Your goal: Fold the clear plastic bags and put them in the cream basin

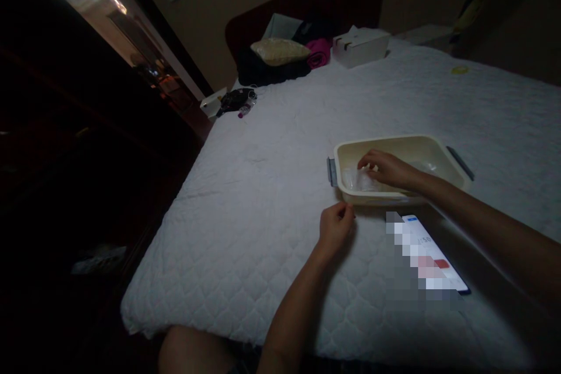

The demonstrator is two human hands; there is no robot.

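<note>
A cream plastic bin [392,143] with grey side clips stands on the white quilted bed. My right hand [385,168] reaches into its left half, fingers bent and closed on a clear plastic item [367,181] whose exact kind is too dim to tell. More clear plastic [427,167] lies in the right part of the bin. Just outside the near left corner, my left hand [336,225] rests on the bed in a loose fist, fingertips close to the bin's wall. I see nothing in that hand.
A lit phone [438,257], partly blurred out, lies in front of the bin below my right forearm. Toward the headboard are a white box [362,47], a pillow [280,51] and a pink roll [318,54]. A yellow ring [459,70] lies at the far right.
</note>
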